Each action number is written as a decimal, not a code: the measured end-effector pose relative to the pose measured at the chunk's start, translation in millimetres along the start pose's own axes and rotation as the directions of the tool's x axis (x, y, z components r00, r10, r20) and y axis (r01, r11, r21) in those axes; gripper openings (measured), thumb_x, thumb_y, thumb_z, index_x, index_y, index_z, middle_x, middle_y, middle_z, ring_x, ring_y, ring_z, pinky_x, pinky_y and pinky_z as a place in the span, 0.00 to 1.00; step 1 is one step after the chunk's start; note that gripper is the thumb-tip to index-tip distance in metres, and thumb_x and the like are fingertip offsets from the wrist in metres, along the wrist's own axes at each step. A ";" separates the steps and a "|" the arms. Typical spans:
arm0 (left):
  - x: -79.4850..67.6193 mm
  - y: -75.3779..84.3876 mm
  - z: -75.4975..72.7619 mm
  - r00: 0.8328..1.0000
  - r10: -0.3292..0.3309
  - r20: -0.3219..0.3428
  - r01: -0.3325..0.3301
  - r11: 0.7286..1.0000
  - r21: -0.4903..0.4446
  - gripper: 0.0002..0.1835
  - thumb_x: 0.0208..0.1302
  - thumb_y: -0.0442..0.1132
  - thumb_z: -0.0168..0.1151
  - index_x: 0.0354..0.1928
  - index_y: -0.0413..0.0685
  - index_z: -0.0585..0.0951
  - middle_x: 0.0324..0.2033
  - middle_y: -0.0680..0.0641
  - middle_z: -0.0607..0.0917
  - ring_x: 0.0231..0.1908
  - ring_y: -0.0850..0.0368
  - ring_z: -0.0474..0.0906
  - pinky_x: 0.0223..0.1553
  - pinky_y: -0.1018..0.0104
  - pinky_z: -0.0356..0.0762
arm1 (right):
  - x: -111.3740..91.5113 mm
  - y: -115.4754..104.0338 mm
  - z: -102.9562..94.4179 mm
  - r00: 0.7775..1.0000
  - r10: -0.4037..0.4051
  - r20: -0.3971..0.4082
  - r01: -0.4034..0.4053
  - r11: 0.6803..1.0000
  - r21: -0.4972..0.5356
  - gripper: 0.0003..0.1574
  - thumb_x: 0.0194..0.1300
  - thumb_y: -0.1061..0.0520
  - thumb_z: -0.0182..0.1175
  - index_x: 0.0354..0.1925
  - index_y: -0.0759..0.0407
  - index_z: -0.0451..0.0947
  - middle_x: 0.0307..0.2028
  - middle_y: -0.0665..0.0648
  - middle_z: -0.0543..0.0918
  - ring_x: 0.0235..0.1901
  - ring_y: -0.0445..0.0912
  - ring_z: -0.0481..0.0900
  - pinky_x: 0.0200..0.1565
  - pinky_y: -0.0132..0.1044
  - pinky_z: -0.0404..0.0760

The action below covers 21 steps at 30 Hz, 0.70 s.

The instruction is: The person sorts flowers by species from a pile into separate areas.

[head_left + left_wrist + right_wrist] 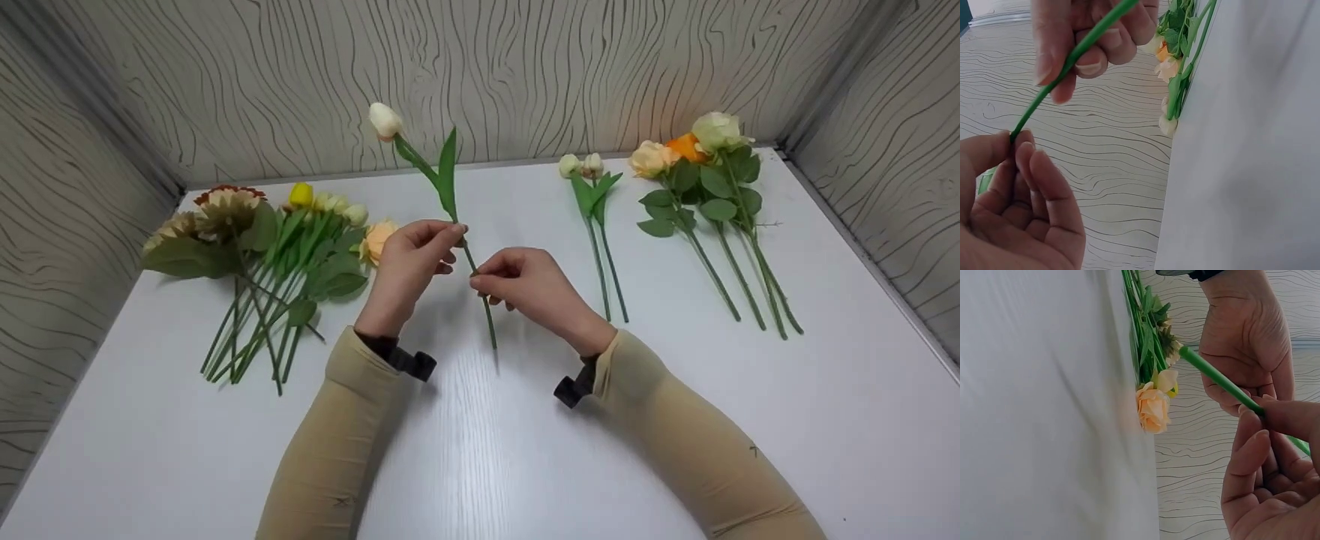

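A white tulip (385, 121) with green leaves and a long stem (1075, 53) is held up over the middle of the table, its head leaning to the left. My left hand (412, 262) pinches the stem between thumb and fingers, just under the leaves. Lower on the same stem, my right hand (529, 285) pinches it with thumb and forefinger. The stem's cut end (1188, 354) sticks out below the right hand. In the left wrist view the tulip's head is out of sight.
On the left lies a mixed pile with brownish flowers (229, 210), a yellow tulip (301, 195) and a peach rose (377, 241). Two pale tulips (581, 166) lie right of centre. Roses (718, 133) lie at the far right. A patterned wall (510, 75) closes the table's back.
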State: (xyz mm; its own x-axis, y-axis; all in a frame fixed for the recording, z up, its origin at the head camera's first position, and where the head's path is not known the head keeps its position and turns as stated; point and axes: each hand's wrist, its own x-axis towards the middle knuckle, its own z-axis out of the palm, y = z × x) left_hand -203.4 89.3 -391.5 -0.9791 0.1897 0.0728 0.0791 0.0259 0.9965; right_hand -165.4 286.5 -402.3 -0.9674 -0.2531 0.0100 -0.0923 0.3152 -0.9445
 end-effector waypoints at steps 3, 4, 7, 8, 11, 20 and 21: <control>0.5 -0.6 1.2 1.000 -0.013 0.014 0.013 1.000 0.015 0.13 0.71 0.47 0.67 0.47 0.45 0.87 0.41 0.44 0.87 0.36 0.53 0.79 0.41 0.60 0.83 | 0.7 0.8 0.4 1.000 0.000 -0.004 0.000 1.000 0.010 0.11 0.70 0.46 0.68 0.41 0.51 0.87 0.34 0.56 0.87 0.39 0.63 0.82 0.39 0.55 0.83; 0.6 -0.8 1.7 1.000 -0.016 0.018 0.016 1.000 0.019 0.13 0.71 0.47 0.67 0.47 0.45 0.88 0.41 0.44 0.87 0.36 0.53 0.79 0.41 0.60 0.83 | 0.9 1.0 0.4 1.000 -0.003 -0.006 0.003 1.000 0.016 0.11 0.70 0.46 0.67 0.41 0.52 0.87 0.34 0.57 0.87 0.39 0.63 0.82 0.39 0.54 0.83; 0.3 -0.7 3.0 0.999 -0.021 0.033 0.020 0.999 0.027 0.12 0.72 0.46 0.66 0.47 0.46 0.88 0.40 0.44 0.87 0.35 0.54 0.79 0.40 0.61 0.83 | 0.9 0.9 0.3 1.000 -0.015 -0.005 0.015 0.999 0.038 0.11 0.71 0.47 0.66 0.42 0.53 0.88 0.34 0.57 0.87 0.38 0.63 0.82 0.37 0.49 0.84; 0.4 -0.7 3.2 0.999 -0.020 0.039 0.019 0.999 0.027 0.12 0.72 0.46 0.66 0.47 0.46 0.88 0.40 0.44 0.87 0.35 0.54 0.79 0.40 0.61 0.83 | 0.9 0.8 0.1 1.000 -0.018 -0.002 0.018 0.999 0.046 0.11 0.71 0.48 0.66 0.42 0.53 0.88 0.34 0.58 0.87 0.38 0.62 0.82 0.36 0.47 0.84; 0.4 -1.0 2.9 0.998 -0.016 0.054 0.014 0.999 0.032 0.12 0.73 0.45 0.64 0.48 0.46 0.88 0.40 0.44 0.87 0.35 0.53 0.79 0.39 0.61 0.83 | 1.3 0.5 -1.4 0.999 -0.029 0.018 0.028 0.998 0.061 0.10 0.71 0.50 0.66 0.42 0.55 0.88 0.34 0.58 0.87 0.35 0.56 0.82 0.33 0.39 0.83; -10.5 5.5 10.9 0.992 0.085 0.088 -0.112 0.923 0.368 0.17 0.76 0.47 0.59 0.61 0.51 0.82 0.51 0.50 0.84 0.49 0.49 0.80 0.49 0.59 0.81 | 2.5 0.4 -43.1 0.999 0.048 0.015 -0.045 0.990 -0.132 0.14 0.72 0.49 0.65 0.48 0.57 0.85 0.42 0.65 0.86 0.41 0.61 0.81 0.43 0.51 0.84; -13.3 7.3 14.4 0.987 0.124 0.098 -0.155 0.884 0.441 0.20 0.77 0.47 0.59 0.65 0.52 0.80 0.54 0.50 0.82 0.52 0.51 0.79 0.51 0.59 0.79 | 3.9 1.0 -51.1 0.998 0.070 -0.005 -0.070 0.982 -0.178 0.14 0.72 0.49 0.65 0.48 0.56 0.85 0.43 0.65 0.86 0.41 0.61 0.81 0.43 0.50 0.84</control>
State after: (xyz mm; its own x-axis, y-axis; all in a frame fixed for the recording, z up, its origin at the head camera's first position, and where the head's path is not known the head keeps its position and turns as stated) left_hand -187.1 101.0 -385.8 -0.9386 0.2870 0.1915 0.3043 0.4266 0.8517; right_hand -181.4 332.6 -386.4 -0.9726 -0.2260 -0.0549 -0.0648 0.4900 -0.8693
